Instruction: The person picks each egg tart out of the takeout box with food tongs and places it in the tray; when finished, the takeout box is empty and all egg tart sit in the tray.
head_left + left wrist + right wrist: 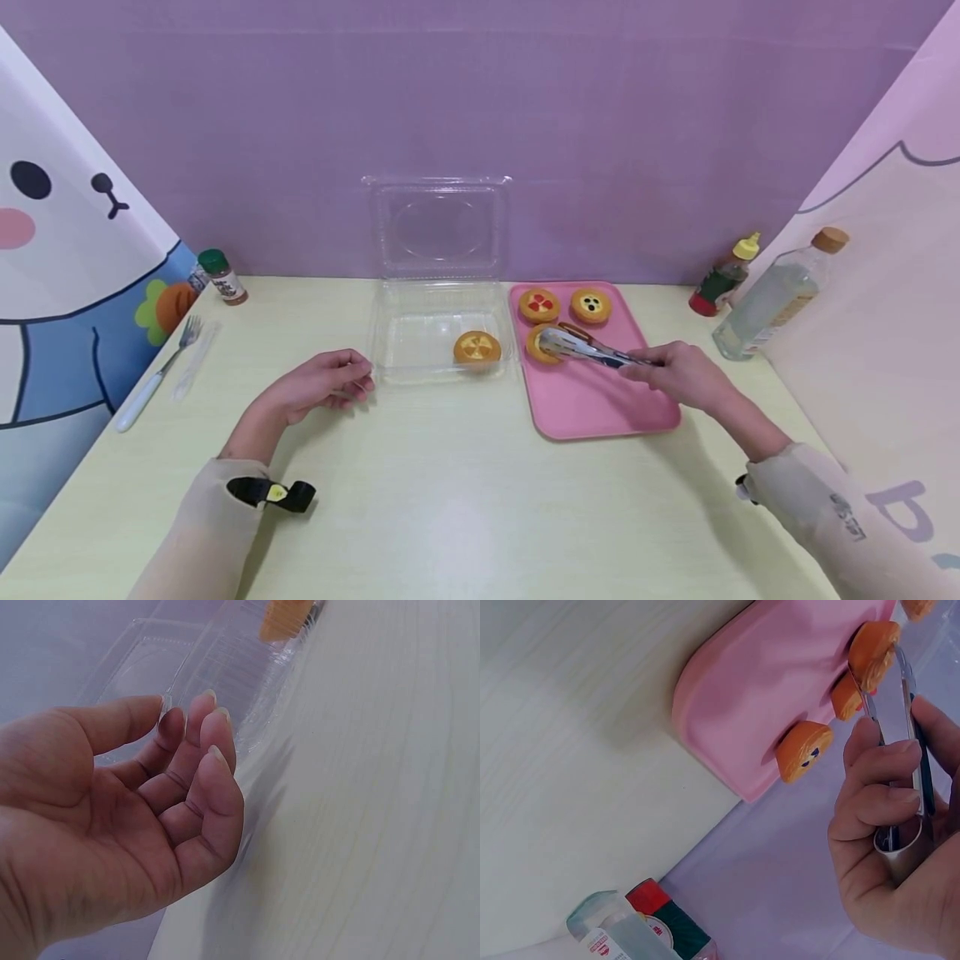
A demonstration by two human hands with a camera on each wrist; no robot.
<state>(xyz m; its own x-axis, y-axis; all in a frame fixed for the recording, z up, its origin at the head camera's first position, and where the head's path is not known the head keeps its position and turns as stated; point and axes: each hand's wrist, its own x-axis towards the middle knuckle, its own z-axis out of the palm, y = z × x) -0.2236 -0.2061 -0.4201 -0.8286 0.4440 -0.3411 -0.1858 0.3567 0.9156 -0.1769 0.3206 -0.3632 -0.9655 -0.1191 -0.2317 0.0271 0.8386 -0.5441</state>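
Observation:
My right hand (678,375) grips metal tongs (588,348), with fingers and thumb wrapped round their arms. The tongs' tips stand on both sides of an egg tart (874,654) on the pink tray (592,412). Two more tarts, one with red topping (539,306) and one with dark dots (591,306), sit behind it. My left hand (322,385) hangs loosely curled, its fingertips beside the near left corner of a clear plastic box (412,367); contact cannot be made out. Inside the box, at its right, lies a yellow-topped tart (477,347).
The box's clear lid (442,229) stands upright at the back. On the left are a fork (161,375), a clear slim utensil (197,362) and a green-capped spice jar (223,277). A sauce bottle (724,277) and a cork-topped bottle (780,296) stand at right.

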